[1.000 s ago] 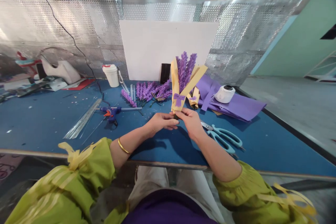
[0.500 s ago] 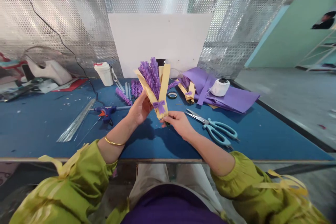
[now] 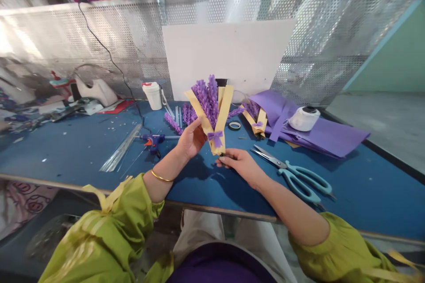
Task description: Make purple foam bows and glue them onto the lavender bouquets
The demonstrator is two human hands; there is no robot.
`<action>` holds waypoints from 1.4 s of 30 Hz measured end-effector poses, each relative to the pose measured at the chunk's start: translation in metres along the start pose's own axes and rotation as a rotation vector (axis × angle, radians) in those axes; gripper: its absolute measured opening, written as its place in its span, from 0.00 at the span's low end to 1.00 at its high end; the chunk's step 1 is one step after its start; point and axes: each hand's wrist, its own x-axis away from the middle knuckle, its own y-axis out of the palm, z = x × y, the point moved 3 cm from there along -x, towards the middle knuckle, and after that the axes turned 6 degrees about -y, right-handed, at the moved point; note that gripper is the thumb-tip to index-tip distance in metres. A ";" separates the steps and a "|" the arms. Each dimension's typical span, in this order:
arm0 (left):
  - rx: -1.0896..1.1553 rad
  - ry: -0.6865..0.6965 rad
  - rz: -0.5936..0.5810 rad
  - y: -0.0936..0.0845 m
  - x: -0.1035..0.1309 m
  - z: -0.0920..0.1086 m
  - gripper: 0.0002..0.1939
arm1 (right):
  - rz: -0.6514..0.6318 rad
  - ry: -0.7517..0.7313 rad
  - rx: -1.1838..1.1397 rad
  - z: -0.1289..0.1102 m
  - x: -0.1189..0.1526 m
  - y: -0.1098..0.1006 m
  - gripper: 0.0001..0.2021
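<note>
A small bouquet of purple lavender [image 3: 210, 101] stands upright in a cream paper wrap with a purple bow, above the blue table. My left hand [image 3: 193, 138] grips the wrap's left side, its far fingers hidden behind the paper. At the bottom tip, my right hand [image 3: 237, 162] pinches the short stem end just under the wrap. Right of my right hand lie open-bladed scissors [image 3: 292, 171] with light blue handles. A second wrapped bouquet [image 3: 257, 121] lies behind them, beside purple wrapping sheets [image 3: 338, 135].
Blue glue gun [image 3: 154, 141] and clear thin sticks [image 3: 121, 148] lie left on the table [image 3: 83, 141]. Behind are a white cup [image 3: 152, 96], loose lavender stems [image 3: 172, 122], a tape roll [image 3: 234, 126] and a white spool [image 3: 304, 118]. A white board [image 3: 229, 57] stands at the back.
The view has turned left, so the scene sits further right. My right hand has slid slightly down from the wrap's base to the stem end. The bouquet now faces the camera more squarely.
</note>
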 end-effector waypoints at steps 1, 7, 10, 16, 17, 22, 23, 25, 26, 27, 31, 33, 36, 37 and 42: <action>-0.009 -0.014 -0.020 0.001 0.001 0.000 0.09 | -0.001 -0.003 0.009 0.000 0.000 0.001 0.14; -0.080 -0.023 -0.139 0.005 0.007 -0.001 0.15 | -0.013 -0.047 0.078 0.001 0.000 0.007 0.14; -0.085 -0.002 -0.181 0.007 0.009 -0.001 0.17 | 0.007 -0.096 0.136 0.003 -0.002 0.008 0.14; -0.237 0.228 -0.215 0.005 0.007 0.012 0.29 | 0.190 -0.244 0.367 -0.001 -0.001 -0.010 0.14; -0.253 0.256 -0.215 0.004 0.006 0.015 0.29 | 0.221 -0.269 0.422 -0.003 0.000 -0.013 0.13; -0.268 0.290 -0.231 0.007 0.011 0.028 0.37 | 0.324 -0.385 0.639 -0.011 0.008 -0.021 0.13; -0.274 0.295 -0.238 0.008 0.014 0.030 0.39 | 0.336 -0.401 0.670 -0.011 0.009 -0.021 0.13; -0.282 0.307 -0.245 0.011 0.018 0.032 0.40 | 0.347 -0.422 0.723 -0.010 0.010 -0.020 0.14; -0.284 0.311 -0.247 0.011 0.019 0.033 0.40 | 0.346 -0.428 0.745 -0.010 0.010 -0.019 0.14; -0.287 0.313 -0.246 0.011 0.020 0.033 0.39 | 0.342 -0.431 0.765 -0.009 0.010 -0.018 0.14; -0.286 0.315 -0.201 0.006 0.017 0.032 0.34 | 0.312 -0.415 0.821 -0.004 0.009 -0.015 0.15; -0.277 0.318 -0.149 0.002 0.014 0.031 0.33 | 0.294 -0.383 0.833 -0.001 0.007 -0.014 0.15; -0.264 0.322 -0.102 0.000 0.012 0.029 0.33 | 0.277 -0.310 0.831 0.003 0.003 -0.015 0.18; -0.261 0.323 -0.094 0.001 0.012 0.028 0.33 | 0.269 -0.286 0.825 0.004 0.002 -0.015 0.19; -0.234 0.360 -0.024 0.005 0.011 0.024 0.28 | 0.180 -0.224 0.760 0.006 -0.001 -0.013 0.14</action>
